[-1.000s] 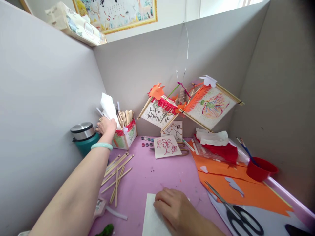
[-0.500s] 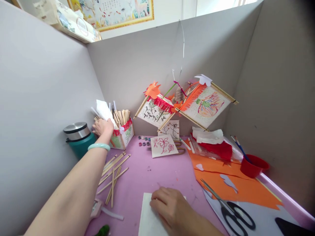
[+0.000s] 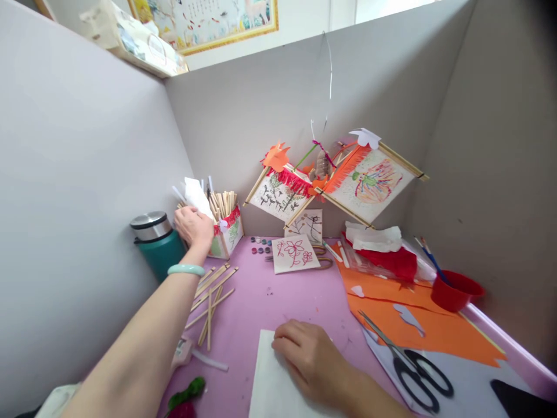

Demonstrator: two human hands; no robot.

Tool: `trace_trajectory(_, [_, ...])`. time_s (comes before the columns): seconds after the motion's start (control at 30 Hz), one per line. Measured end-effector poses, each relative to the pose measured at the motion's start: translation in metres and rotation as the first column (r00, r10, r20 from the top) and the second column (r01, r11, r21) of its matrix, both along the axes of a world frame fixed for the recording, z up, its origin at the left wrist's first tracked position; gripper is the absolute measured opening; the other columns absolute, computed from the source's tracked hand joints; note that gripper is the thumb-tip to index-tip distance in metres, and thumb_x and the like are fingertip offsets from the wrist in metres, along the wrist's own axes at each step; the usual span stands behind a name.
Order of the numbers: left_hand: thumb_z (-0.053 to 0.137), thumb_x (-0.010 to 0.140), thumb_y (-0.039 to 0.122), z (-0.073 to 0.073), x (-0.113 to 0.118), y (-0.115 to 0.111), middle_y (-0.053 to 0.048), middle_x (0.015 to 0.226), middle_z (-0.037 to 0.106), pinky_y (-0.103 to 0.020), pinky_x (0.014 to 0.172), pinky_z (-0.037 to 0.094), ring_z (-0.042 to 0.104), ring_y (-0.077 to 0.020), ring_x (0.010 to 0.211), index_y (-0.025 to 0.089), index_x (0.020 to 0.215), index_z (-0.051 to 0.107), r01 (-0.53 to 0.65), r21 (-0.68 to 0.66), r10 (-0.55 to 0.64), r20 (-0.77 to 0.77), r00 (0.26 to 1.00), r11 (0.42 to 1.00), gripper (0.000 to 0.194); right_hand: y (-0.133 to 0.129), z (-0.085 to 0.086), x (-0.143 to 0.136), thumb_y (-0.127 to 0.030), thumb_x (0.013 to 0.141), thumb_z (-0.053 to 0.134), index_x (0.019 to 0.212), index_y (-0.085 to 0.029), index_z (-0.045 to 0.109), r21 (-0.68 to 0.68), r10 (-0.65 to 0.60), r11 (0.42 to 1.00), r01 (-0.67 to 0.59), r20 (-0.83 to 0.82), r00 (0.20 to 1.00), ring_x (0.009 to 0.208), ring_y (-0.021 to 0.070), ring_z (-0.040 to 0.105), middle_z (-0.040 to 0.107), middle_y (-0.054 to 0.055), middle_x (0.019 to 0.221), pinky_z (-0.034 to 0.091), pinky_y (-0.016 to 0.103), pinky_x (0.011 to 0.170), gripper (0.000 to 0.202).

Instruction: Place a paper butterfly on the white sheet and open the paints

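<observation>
At the far left, my left hand [image 3: 194, 227], with a pale green bangle [image 3: 186, 269] on the wrist, reaches to the near left side of a decorated box [image 3: 230, 231] holding wooden sticks [image 3: 223, 203] and a white paper piece [image 3: 196, 194]. Its fingers curl in at the box; what they grip is hidden. My right hand [image 3: 310, 361] lies on a white sheet [image 3: 263, 377] at the front of the table, its fingers bent and pressed together against it, thumb out of sight. Loose sticks [image 3: 213, 302] are scattered below my left hand.
A teal flask [image 3: 159, 249] stands left of the box. Behind are diamond-shaped hanging frames [image 3: 369, 177] and a card with flowers [image 3: 296, 254]. To the right lie scissors [image 3: 402, 354], orange sheets [image 3: 383, 325] and a red cup [image 3: 455, 290] with brushes. Grey partitions surround the purple table.
The camera view has shifted slightly, so everything sits a little further right. A green and red item shows more at the bottom. Both hands keep about the same places.
</observation>
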State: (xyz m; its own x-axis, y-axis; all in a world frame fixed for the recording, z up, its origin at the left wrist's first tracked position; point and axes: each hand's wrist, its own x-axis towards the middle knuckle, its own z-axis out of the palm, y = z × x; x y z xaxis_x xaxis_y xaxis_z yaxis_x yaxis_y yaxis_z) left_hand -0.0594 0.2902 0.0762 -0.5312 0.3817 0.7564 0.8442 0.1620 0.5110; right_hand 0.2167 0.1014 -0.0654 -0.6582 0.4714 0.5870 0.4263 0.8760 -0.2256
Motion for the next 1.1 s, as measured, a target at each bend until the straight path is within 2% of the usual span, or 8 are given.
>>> trace_trajectory(0.1, [0.045, 0.08, 0.012, -0.009, 0.003, -0.01, -0.012, 0.103, 0.06, -0.036, 0.087, 0.043, 0.056, -0.0253, 0.101, 0.015, 0.092, 0.059, 0.179, 0.009, -0.168, -0.306, 0.937, 0.984, 0.019, 0.0, 0.0, -0.001, -0.006, 0.079, 0.046, 0.092, -0.016, 0.058, 0.0, 0.011, 1.0, -0.011, -0.005, 1.0, 0.076, 0.0169, 0.054, 0.063, 0.007, 0.091, 0.041, 0.028, 0.066, 0.021])
trace_trajectory(0.2, [0.043, 0.08, 0.011, -0.016, 0.001, -0.01, -0.009, 0.105, 0.062, -0.033, 0.079, 0.045, 0.059, -0.0232, 0.094, 0.019, 0.096, 0.061, 0.309, -0.217, -0.377, -0.577, 0.725, 0.926, 0.025, 0.0, 0.0, -0.001, -0.006, 0.079, 0.046, 0.092, -0.016, 0.058, 0.002, 0.018, 1.0, -0.018, -0.009, 1.0, 0.076, 0.0168, 0.054, 0.062, 0.007, 0.091, 0.041, 0.028, 0.067, 0.021])
trace_trajectory(0.27, [0.043, 0.079, 0.008, -0.017, -0.001, -0.007, -0.008, 0.11, 0.062, -0.034, 0.077, 0.044, 0.06, -0.0234, 0.095, 0.021, 0.105, 0.061, 0.262, -0.392, -0.466, -0.64, 0.612, 0.882, 0.034, 0.0, 0.0, -0.001, -0.006, 0.079, 0.046, 0.092, -0.017, 0.058, 0.006, 0.014, 1.0, -0.014, -0.011, 1.0, 0.076, 0.0166, 0.053, 0.062, 0.007, 0.09, 0.04, 0.028, 0.066, 0.02])
trace_trajectory(0.37, [0.043, 0.077, 0.004, -0.014, -0.002, -0.005, -0.011, 0.106, 0.061, -0.036, 0.076, 0.043, 0.059, -0.0254, 0.097, 0.02, 0.114, 0.058, 0.135, -0.543, -0.515, -0.644, 0.566, 0.828, 0.043, 0.0, 0.0, -0.001, -0.006, 0.079, 0.045, 0.09, -0.017, 0.057, 0.016, 0.014, 1.0, -0.013, -0.02, 1.0, 0.075, 0.0163, 0.053, 0.062, 0.007, 0.089, 0.04, 0.028, 0.065, 0.02])
trace_trajectory(0.57, [0.037, 0.084, 0.013, -0.008, -0.007, -0.01, -0.011, 0.11, 0.056, -0.033, 0.069, 0.044, 0.06, -0.0244, 0.089, 0.022, 0.116, 0.057, 0.001, -0.607, -0.48, -0.628, 0.613, 0.795, 0.038, 0.0, -0.001, -0.001, -0.005, 0.078, 0.045, 0.09, -0.016, 0.058, -0.002, 0.009, 1.0, -0.009, -0.017, 1.0, 0.075, 0.0164, 0.053, 0.062, 0.007, 0.089, 0.042, 0.028, 0.065, 0.021])
trace_trajectory(0.83, [0.039, 0.085, 0.017, -0.011, -0.028, -0.015, -0.009, 0.119, 0.056, -0.031, 0.071, 0.043, 0.06, -0.0228, 0.094, 0.02, 0.099, 0.062, 0.12, -0.558, -0.489, -0.58, 0.651, 0.821, 0.027, -0.001, -0.001, -0.002, -0.004, 0.079, 0.045, 0.091, -0.016, 0.059, -0.017, 0.006, 1.0, -0.007, -0.026, 1.0, 0.075, 0.016, 0.054, 0.062, 0.007, 0.089, 0.042, 0.028, 0.066, 0.022])
trace_trajectory(0.97, [0.041, 0.084, 0.02, -0.012, -0.021, -0.018, -0.008, 0.112, 0.061, -0.031, 0.073, 0.044, 0.062, -0.0214, 0.088, 0.019, 0.092, 0.062, 0.186, -0.434, -0.398, -0.47, 0.788, 0.882, 0.022, 0.0, -0.001, -0.002, -0.006, 0.081, 0.044, 0.092, -0.016, 0.058, -0.019, 0.006, 1.0, -0.007, -0.029, 1.0, 0.076, 0.0161, 0.054, 0.062, 0.007, 0.09, 0.041, 0.028, 0.066, 0.021])
trace_trajectory(1.1, [0.051, 0.081, 0.047, -0.011, -0.005, -0.014, -0.009, 0.099, 0.065, -0.034, 0.071, 0.046, 0.063, -0.0262, 0.087, 0.019, 0.098, 0.058, 0.145, -0.37, -0.245, -0.241, 0.939, 0.918, 0.034, 0.0, -0.002, -0.002, -0.007, 0.082, 0.043, 0.093, -0.016, 0.058, -0.013, 0.017, 1.0, -0.017, -0.045, 0.999, 0.076, 0.0161, 0.054, 0.062, 0.008, 0.089, 0.041, 0.028, 0.066, 0.021])
